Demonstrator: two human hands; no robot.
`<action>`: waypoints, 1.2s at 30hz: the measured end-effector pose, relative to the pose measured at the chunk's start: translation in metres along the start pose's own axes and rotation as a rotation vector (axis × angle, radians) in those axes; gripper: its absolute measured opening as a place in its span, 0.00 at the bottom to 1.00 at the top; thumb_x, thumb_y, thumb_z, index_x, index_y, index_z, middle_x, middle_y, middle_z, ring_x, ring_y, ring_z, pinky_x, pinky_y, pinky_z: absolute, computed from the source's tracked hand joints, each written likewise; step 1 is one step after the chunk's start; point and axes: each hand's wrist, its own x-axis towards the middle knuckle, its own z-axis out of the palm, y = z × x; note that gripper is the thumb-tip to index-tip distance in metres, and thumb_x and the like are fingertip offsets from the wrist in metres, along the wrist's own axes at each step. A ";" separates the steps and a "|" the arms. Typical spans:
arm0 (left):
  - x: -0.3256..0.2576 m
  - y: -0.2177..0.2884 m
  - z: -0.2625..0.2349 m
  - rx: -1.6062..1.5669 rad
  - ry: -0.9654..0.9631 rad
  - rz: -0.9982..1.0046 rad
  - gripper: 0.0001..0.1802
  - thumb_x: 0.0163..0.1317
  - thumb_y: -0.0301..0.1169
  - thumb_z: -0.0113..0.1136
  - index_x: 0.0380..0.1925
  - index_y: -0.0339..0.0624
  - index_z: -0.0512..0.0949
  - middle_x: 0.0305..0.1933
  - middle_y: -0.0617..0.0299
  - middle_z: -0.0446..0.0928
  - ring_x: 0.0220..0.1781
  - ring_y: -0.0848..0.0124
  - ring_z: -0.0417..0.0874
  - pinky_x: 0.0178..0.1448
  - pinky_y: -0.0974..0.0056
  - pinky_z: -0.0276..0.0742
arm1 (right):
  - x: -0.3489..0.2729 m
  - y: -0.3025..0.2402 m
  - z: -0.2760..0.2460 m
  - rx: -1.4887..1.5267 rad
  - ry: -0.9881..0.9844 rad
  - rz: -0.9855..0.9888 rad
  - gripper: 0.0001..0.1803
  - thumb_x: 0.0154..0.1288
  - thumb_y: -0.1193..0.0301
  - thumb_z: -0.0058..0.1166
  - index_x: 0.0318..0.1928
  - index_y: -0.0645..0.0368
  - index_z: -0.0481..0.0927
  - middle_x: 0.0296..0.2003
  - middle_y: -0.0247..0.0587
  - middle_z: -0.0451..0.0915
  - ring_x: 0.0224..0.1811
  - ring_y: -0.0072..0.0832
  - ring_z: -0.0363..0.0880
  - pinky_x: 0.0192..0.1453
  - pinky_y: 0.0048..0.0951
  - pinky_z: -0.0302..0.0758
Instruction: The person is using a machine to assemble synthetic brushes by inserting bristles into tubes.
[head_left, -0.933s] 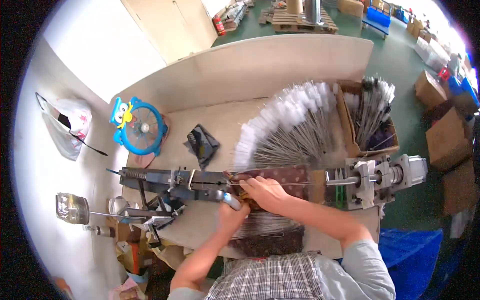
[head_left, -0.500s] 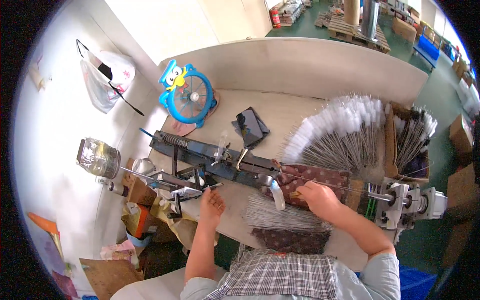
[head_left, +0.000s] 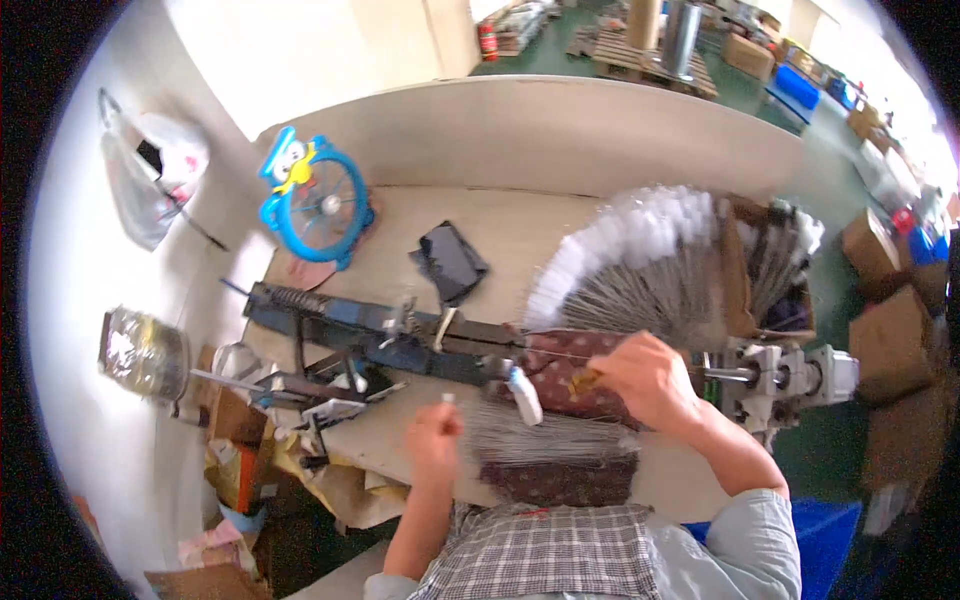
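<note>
My left hand (head_left: pixel 433 440), somewhat blurred, is closed above the near edge of the bench, a small white piece (head_left: pixel 448 398) sticking up from its fingers. Over the brown dotted cloth (head_left: pixel 560 372), my right hand (head_left: pixel 652 385) pinches a small yellowish piece (head_left: pixel 586 380). A thin wire runs just above that hand toward the metal spindle (head_left: pixel 728 375) on the right. Between my hands lies a white tube-like handle (head_left: pixel 524 398) at the end of the dark metal rail (head_left: pixel 380 335). Below it sits a bundle of thin straight wires (head_left: pixel 545 437).
White-tipped wire brushes (head_left: pixel 630 255) fan out at the back right beside a cardboard box (head_left: pixel 740 265). A blue duck-shaped fan (head_left: pixel 320 205) stands at the back left, near a dark flat device (head_left: pixel 450 262). A lever frame (head_left: pixel 310 385) juts out at the left.
My left hand has moved away from the lever frame, its fingers now closed with a white piece. My right hand has risen slightly toward the wire. The whole view has shifted.
</note>
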 end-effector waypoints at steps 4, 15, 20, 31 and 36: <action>-0.031 -0.001 0.111 -0.090 -0.282 -0.127 0.06 0.60 0.29 0.56 0.30 0.37 0.76 0.26 0.64 0.76 0.27 0.76 0.73 0.33 0.71 0.69 | -0.002 0.025 -0.001 0.095 0.018 0.260 0.11 0.53 0.68 0.59 0.36 0.60 0.81 0.30 0.43 0.80 0.37 0.40 0.77 0.42 0.35 0.74; -0.021 -0.031 0.166 0.060 -0.449 -0.016 0.09 0.65 0.32 0.53 0.37 0.36 0.77 0.31 0.64 0.77 0.26 0.80 0.73 0.31 0.75 0.69 | -0.030 0.035 -0.021 0.367 -0.031 0.352 0.11 0.51 0.70 0.60 0.36 0.59 0.82 0.29 0.42 0.80 0.36 0.39 0.77 0.39 0.34 0.75; -0.019 -0.016 0.151 0.021 -0.240 -0.027 0.09 0.65 0.32 0.53 0.36 0.37 0.76 0.30 0.65 0.76 0.25 0.80 0.72 0.30 0.74 0.68 | -0.022 0.030 -0.024 0.046 0.034 0.019 0.08 0.50 0.70 0.58 0.33 0.55 0.81 0.26 0.36 0.75 0.33 0.33 0.75 0.38 0.34 0.73; -0.017 -0.002 0.139 -0.098 -0.237 -0.146 0.10 0.65 0.37 0.54 0.31 0.42 0.74 0.27 0.64 0.75 0.23 0.77 0.74 0.27 0.72 0.70 | 0.030 0.014 0.034 -0.035 -0.030 0.097 0.08 0.54 0.66 0.51 0.25 0.55 0.77 0.27 0.37 0.76 0.36 0.38 0.76 0.38 0.39 0.75; -0.016 0.000 0.134 0.000 -0.320 -0.164 0.20 0.68 0.46 0.43 0.34 0.40 0.74 0.30 0.61 0.77 0.27 0.73 0.77 0.33 0.69 0.73 | 0.033 0.018 0.032 0.144 -0.135 0.241 0.12 0.58 0.65 0.51 0.36 0.57 0.82 0.31 0.42 0.80 0.38 0.39 0.78 0.42 0.36 0.74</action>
